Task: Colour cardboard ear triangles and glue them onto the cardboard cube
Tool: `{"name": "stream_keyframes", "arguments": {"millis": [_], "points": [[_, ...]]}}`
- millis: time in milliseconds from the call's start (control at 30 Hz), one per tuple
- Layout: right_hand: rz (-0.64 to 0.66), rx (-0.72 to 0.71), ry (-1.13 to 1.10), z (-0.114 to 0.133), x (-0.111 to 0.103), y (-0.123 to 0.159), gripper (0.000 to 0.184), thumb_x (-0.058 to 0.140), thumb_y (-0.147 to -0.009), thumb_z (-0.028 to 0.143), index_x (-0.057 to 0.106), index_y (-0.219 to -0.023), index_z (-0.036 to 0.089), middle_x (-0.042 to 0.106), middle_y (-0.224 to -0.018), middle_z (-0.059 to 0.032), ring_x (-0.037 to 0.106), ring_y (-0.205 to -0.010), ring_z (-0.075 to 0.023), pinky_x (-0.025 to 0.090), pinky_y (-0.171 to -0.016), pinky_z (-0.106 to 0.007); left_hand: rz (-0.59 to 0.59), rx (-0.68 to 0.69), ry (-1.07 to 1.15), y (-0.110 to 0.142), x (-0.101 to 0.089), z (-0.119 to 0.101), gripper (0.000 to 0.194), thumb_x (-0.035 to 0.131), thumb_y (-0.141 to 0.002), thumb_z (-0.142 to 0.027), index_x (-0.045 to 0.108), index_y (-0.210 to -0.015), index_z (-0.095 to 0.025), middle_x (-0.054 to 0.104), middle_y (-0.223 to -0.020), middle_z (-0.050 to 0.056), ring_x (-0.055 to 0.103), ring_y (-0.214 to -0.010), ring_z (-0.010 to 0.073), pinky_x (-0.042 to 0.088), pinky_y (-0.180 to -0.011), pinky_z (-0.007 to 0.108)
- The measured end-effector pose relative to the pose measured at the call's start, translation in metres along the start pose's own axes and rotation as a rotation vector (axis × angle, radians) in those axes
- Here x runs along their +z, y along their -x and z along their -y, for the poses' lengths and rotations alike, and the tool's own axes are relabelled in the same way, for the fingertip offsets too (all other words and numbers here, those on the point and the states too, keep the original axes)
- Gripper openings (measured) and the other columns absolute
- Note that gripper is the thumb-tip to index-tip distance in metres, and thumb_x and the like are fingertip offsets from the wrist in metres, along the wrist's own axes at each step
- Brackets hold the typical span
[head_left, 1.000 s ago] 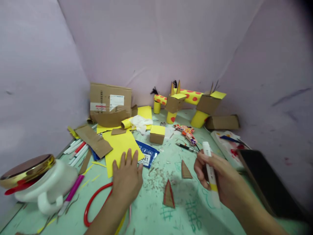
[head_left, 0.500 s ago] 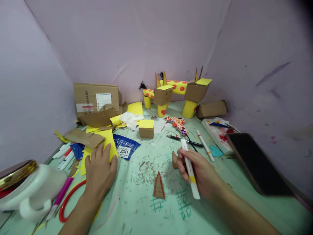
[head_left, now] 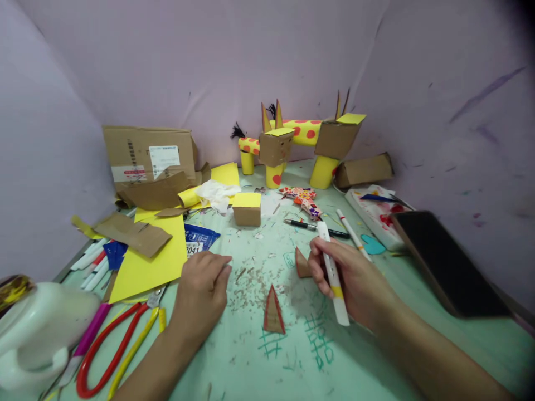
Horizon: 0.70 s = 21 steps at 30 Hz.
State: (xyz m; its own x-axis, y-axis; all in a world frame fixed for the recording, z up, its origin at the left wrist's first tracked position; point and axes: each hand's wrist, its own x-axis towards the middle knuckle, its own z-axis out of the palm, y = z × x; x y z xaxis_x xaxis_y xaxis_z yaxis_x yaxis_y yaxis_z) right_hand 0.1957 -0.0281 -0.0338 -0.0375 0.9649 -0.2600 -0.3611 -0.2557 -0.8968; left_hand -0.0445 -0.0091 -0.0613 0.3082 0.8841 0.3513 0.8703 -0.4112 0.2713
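Observation:
My right hand [head_left: 355, 281] is closed around a white marker with a yellow band [head_left: 333, 273], held at a slant. Just left of its fingers a brown cardboard triangle [head_left: 301, 263] is partly covered by them. Another cardboard triangle with red edges [head_left: 273, 313] lies on the table between my hands, beside green scribbles. My left hand [head_left: 203, 292] is loosely bent low over the table, empty as far as I see, with finger and thumb slightly apart. It is nearest to the blue packet [head_left: 204, 236] and yellow paper [head_left: 148, 264].
Red-and-yellow-handled scissors [head_left: 121, 340] and a white mug [head_left: 45, 328] are at the left. Spotted giraffe-like figures [head_left: 273, 147] stand at the back. A small cardboard box with a yellow top [head_left: 247, 214] sits mid-table. A phone [head_left: 449, 264] rests at the right.
My left hand has come off the yellow paper and moved right, uncovering the scissors. My right hand still holds the marker, nearly in the same place. The view has shifted slightly.

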Motion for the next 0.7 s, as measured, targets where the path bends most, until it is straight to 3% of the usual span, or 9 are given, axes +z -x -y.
{"name": "stream_keyframes", "arguments": {"millis": [200,400,567,700], "points": [[0.003,-0.016,0.024,0.000,0.004,0.004,0.026,0.054,-0.081,0.036,0.049,-0.063,0.018,0.054,-0.046,0.0049,0.043,-0.034,-0.0059,0.030,-0.033,-0.015,0.111,-0.032,-0.008,-0.001,0.012,-0.019,0.016,0.044,-0.084,-0.017,0.055,-0.072,-0.018,0.059,-0.080,0.006,0.049,-0.081,0.0232,0.037,-0.074,0.040],[0.051,-0.040,0.051,-0.002,0.009,0.009,0.029,0.055,-0.078,0.039,0.047,-0.060,0.018,0.053,-0.045,0.0045,0.042,-0.033,-0.0057,0.030,-0.034,-0.016,0.046,-0.125,0.035,-0.005,0.012,-0.018,0.017,0.040,-0.087,-0.019,0.052,-0.074,-0.018,0.058,-0.077,0.003,0.051,-0.078,0.0186,0.038,-0.073,0.033],[0.067,-0.058,0.039,0.000,0.011,0.010,0.028,0.054,-0.076,0.039,0.047,-0.060,0.019,0.052,-0.044,0.0050,0.041,-0.032,-0.0059,0.029,-0.033,-0.017,0.138,-0.064,0.014,-0.012,0.012,-0.026,0.013,0.050,-0.083,-0.022,0.058,-0.073,-0.020,0.061,-0.077,0.002,0.052,-0.080,0.0200,0.036,-0.078,0.036],[0.072,-0.076,0.032,0.001,0.011,0.010,0.027,0.054,-0.077,0.038,0.046,-0.059,0.019,0.053,-0.044,0.0048,0.041,-0.032,-0.0060,0.029,-0.033,-0.017,0.211,0.006,-0.039,-0.018,0.014,-0.034,0.019,0.040,-0.084,-0.017,0.056,-0.074,-0.017,0.059,-0.079,0.008,0.050,-0.082,0.0242,0.034,-0.080,0.042]]}}
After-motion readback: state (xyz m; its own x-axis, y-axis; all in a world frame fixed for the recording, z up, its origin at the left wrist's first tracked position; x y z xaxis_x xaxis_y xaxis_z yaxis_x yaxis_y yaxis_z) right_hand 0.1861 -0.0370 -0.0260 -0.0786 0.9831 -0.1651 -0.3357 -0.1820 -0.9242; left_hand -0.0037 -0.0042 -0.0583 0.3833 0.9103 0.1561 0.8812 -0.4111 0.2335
